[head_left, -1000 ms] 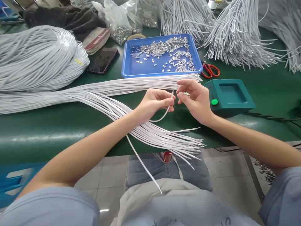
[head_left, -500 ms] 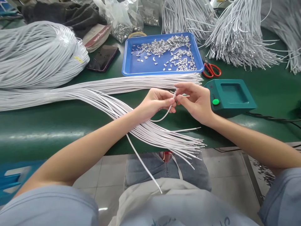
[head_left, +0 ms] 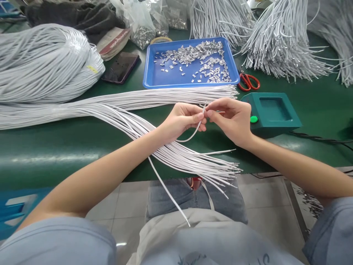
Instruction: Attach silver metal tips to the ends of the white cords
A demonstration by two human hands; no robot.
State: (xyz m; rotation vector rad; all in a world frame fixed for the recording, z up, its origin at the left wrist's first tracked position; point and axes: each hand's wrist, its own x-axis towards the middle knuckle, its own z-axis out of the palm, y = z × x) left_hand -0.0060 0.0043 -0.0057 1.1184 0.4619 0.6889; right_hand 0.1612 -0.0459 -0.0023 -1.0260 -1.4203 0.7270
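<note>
My left hand (head_left: pixel 182 120) pinches a thin white cord (head_left: pixel 193 134) near its end, and the cord curves down below the fingers. My right hand (head_left: pixel 230 118) has its fingertips closed at the cord's tip, right against my left thumb; something small may be between them, but I cannot make it out. Both hands hover over the green table (head_left: pixel 55 154), just in front of a flat bundle of white cords (head_left: pixel 154 97). A second fan of cords (head_left: pixel 193 160) runs under my left wrist and over the table's edge.
A blue tray (head_left: pixel 160 79) of several small metal clips lies behind the hands. A green box with a green button (head_left: pixel 271 114) stands at the right, red scissors (head_left: pixel 248 81) behind it. A big coil of white cord (head_left: pixel 46 62), a phone (head_left: pixel 120 67) and bagged clips (head_left: pixel 142 35) are at the back left.
My right hand has closed in from slightly apart and now touches the cord's tip at my left thumb. My left hand has stayed in place.
</note>
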